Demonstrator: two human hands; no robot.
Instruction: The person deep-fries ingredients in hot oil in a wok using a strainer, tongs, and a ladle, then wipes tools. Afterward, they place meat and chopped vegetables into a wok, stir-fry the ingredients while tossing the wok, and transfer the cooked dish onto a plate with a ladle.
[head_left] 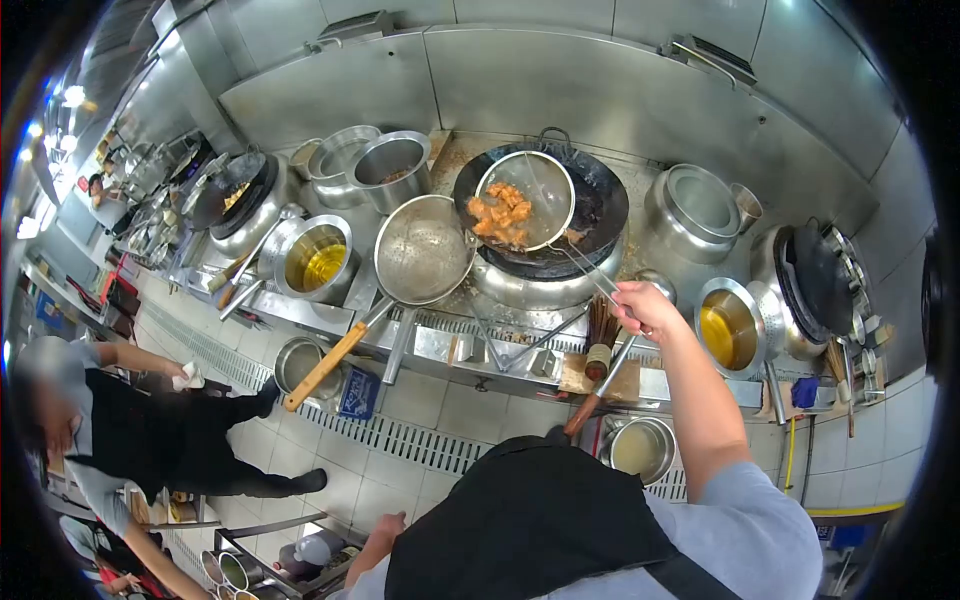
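My right hand (645, 308) is closed around the handle of a wire mesh strainer (548, 195). Orange-brown fried pieces (502, 213) lie toward the left side of its mesh. Beneath the strainer is a large dark wok (600, 205) on a burner, with a few brown bits near its edge. Down beside the apron hangs my left hand (388, 527), apart from the stove; its fingers are too small and partly hidden to read. A ladle with a wooden handle (583, 412) and a bamboo brush (600, 335) rest just below my right hand.
Left of the wok, a round strainer (425, 250) with a wooden handle sticks out past the stove edge. Pots of yellow oil stand left (322, 265) and right (728, 333). A co-worker (170, 430) stands at left. A pot of cloudy liquid (640, 450) sits low near me.
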